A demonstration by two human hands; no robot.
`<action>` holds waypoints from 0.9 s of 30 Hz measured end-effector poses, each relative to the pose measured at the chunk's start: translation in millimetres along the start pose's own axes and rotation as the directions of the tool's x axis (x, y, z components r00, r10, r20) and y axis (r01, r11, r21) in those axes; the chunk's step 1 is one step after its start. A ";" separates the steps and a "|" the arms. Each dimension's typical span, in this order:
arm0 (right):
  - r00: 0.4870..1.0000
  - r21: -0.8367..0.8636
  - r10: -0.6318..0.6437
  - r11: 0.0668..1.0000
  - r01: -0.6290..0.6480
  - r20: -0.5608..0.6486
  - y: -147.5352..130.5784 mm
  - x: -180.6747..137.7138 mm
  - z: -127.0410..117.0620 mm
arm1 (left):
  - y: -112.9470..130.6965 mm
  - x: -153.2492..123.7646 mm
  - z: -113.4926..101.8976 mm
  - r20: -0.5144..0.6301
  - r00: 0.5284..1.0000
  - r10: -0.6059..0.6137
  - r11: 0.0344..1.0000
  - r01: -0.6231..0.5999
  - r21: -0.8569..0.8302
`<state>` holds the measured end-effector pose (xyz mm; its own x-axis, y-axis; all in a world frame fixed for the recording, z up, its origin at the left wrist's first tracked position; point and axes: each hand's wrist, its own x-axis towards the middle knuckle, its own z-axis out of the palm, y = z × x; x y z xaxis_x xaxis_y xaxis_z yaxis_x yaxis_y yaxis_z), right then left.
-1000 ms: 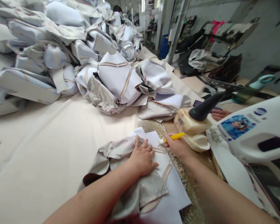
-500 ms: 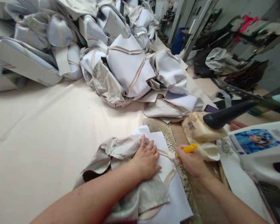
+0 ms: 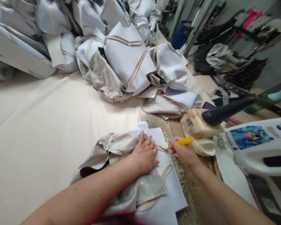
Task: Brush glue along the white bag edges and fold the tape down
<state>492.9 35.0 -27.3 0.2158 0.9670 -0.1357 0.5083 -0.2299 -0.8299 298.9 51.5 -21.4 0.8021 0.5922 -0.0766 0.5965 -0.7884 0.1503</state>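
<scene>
My left hand (image 3: 144, 154) lies flat, fingers spread, pressing a folded grey and white fabric piece (image 3: 121, 150) onto the table. My right hand (image 3: 184, 153) grips a yellow-handled brush (image 3: 180, 142), its tip touching the beige strip along the white panel's edge (image 3: 162, 148) just right of my left fingers. Close behind the brush sits a glue-crusted pot (image 3: 196, 126) with a black spout (image 3: 224, 111).
A big heap of similar white and grey pieces (image 3: 121, 59) fills the far side of the beige table cover (image 3: 49, 125). A white jug with a blue label (image 3: 255, 143) lies at right. Another person's fingers (image 3: 233, 122) show behind the pot. Cluttered workbenches stand beyond.
The view has dropped and shifted slightly. My right hand has drawn the brush a little along the beige strip; my left hand stays pressed on the fabric.
</scene>
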 end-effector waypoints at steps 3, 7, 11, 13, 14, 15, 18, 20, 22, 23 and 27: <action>0.998 -0.038 0.053 0.998 -0.052 0.024 2.7 -20.9 -9.8 | 0.7 0.6 2.5 -0.023 1.000 -0.004 1.000 0.004 0.001; 0.992 0.017 -0.056 0.998 0.058 -0.114 -1.5 -6.7 -5.1 | 1.7 1.8 5.4 -0.030 1.000 -0.004 1.000 0.004 0.017; 0.997 0.016 -0.066 0.998 0.066 -0.035 7.9 -12.8 -3.4 | 1.6 2.6 5.1 -0.020 1.000 0.003 0.999 -0.003 0.038; 1.000 0.009 0.004 1.000 -0.004 0.009 14.7 -31.8 -8.3 | 1.7 2.9 4.4 -0.012 1.000 -0.003 0.999 0.004 0.039; 0.999 0.001 0.043 0.999 -0.043 0.016 17.1 -41.3 -11.2 | 1.9 3.0 4.1 -0.006 1.000 -0.005 0.999 0.005 0.038; 0.997 -0.006 0.071 0.997 -0.071 0.015 18.4 -48.6 -13.6 | 2.1 3.1 3.8 0.000 1.000 -0.005 0.999 0.005 0.036; 0.999 0.000 0.035 0.999 -0.035 -0.037 13.9 -45.7 -12.7 | 3.0 3.1 3.4 -0.003 1.000 -0.006 1.000 0.006 0.031; 0.994 0.002 -0.063 0.998 0.064 -0.094 4.1 -22.0 -4.5 | 3.3 2.9 3.9 -0.008 1.000 -0.005 0.999 0.006 0.038; 0.981 -0.021 -0.136 0.991 0.134 -0.142 -8.6 10.5 6.0 | 3.3 2.7 4.7 -0.016 1.000 -0.006 0.999 0.007 0.054; 0.977 -0.022 -0.146 0.989 0.145 -0.155 -14.5 25.9 10.7 | 3.0 2.7 5.2 -0.020 1.000 -0.007 0.998 0.008 0.060; 0.976 -0.015 -0.135 0.991 0.134 -0.173 -22.1 48.0 17.4 | 1.4 2.7 6.6 -0.024 1.000 -0.006 0.998 0.008 0.055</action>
<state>477.4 88.4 -24.9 0.2863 0.9553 0.0733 0.5451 -0.0995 -0.8324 302.0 50.9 -27.9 0.7975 0.6009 -0.0540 0.6032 -0.7918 0.0957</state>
